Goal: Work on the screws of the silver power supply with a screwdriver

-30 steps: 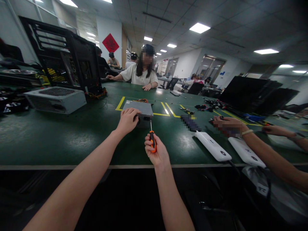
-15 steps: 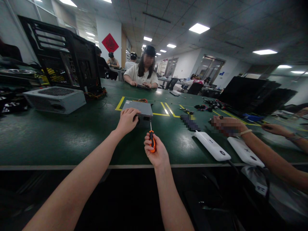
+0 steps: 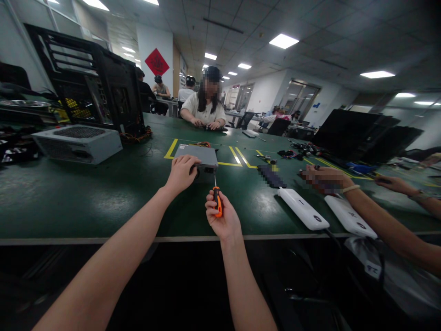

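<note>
A flat grey computer power supply (image 3: 203,154) lies on the green table in front of me, its socket side facing me. My left hand (image 3: 182,174) is closed over its front left corner, fingers on top and thumb at the front edge. In my right hand (image 3: 225,218) is an orange-and-black screwdriver (image 3: 217,205), gripped by the handle. Its shaft points away from me, and the tip meets the front face near the right corner, beside the socket. The screw itself is too small to make out.
A larger grey power supply (image 3: 78,143) and a black computer case (image 3: 93,82) stand at left. At right are white power banks (image 3: 303,210), a co-worker's arm (image 3: 382,207), cables (image 3: 299,151) and dark panels (image 3: 351,131). Another person (image 3: 206,105) sits opposite.
My hands, the power supply and the screwdriver keep nearly the same places. The person opposite has shifted their hands and the dark object under them.
</note>
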The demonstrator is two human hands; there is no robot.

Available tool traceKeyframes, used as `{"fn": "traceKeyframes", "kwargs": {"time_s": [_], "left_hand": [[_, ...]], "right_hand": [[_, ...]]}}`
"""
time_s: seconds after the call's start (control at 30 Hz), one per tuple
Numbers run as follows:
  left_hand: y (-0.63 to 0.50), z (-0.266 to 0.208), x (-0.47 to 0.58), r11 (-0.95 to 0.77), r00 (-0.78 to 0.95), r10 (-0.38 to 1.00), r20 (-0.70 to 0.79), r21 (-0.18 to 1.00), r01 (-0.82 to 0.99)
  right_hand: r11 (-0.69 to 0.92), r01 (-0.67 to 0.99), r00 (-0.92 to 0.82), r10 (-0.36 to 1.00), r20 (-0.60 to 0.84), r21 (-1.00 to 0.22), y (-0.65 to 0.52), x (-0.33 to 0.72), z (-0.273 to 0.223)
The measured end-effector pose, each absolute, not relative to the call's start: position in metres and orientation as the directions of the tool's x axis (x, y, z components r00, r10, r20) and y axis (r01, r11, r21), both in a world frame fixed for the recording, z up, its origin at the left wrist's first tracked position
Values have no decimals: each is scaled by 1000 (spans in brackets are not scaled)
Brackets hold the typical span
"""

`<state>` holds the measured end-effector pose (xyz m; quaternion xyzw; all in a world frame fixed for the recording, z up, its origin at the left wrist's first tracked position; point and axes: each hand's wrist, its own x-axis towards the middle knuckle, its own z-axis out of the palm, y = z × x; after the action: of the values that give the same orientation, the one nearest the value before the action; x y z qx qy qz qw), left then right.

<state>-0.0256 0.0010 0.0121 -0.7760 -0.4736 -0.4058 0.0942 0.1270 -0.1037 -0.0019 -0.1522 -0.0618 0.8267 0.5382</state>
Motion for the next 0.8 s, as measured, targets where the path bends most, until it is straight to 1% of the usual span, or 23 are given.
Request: {"fn": "traceKeyframes", "kwargs": {"time_s": [0.1,0.2,0.33,0.43,0.57,0.63,0.8], "left_hand": [[0,13,-25,-531,218,660,719,242,812],[-2,13,-25,-534,219,662,717,245,809],[-2,13,-25,-536,222,664,714,247,808],[0,12,-25,-533,223,665,713,244,810],[1,11,-26,-526,219,661,718,235,818],[1,12,-26,-528,222,655,722,228,818],[0,12,-26,-534,221,652,725,232,813]], "right_hand": [[-412,-864,-376,910,-175,-289,-105,127,-1],[-398,-873,-355,915,-190,-282,-105,125,1],[-396,-889,-345,909,-233,-230,-106,124,1],[-415,-889,-368,899,-238,-192,-105,126,0],[-426,-868,-385,902,-196,-256,-105,127,0],[-418,-869,-383,907,-177,-264,-105,127,0],[-429,-881,-391,898,-203,-198,-105,126,1]]}}
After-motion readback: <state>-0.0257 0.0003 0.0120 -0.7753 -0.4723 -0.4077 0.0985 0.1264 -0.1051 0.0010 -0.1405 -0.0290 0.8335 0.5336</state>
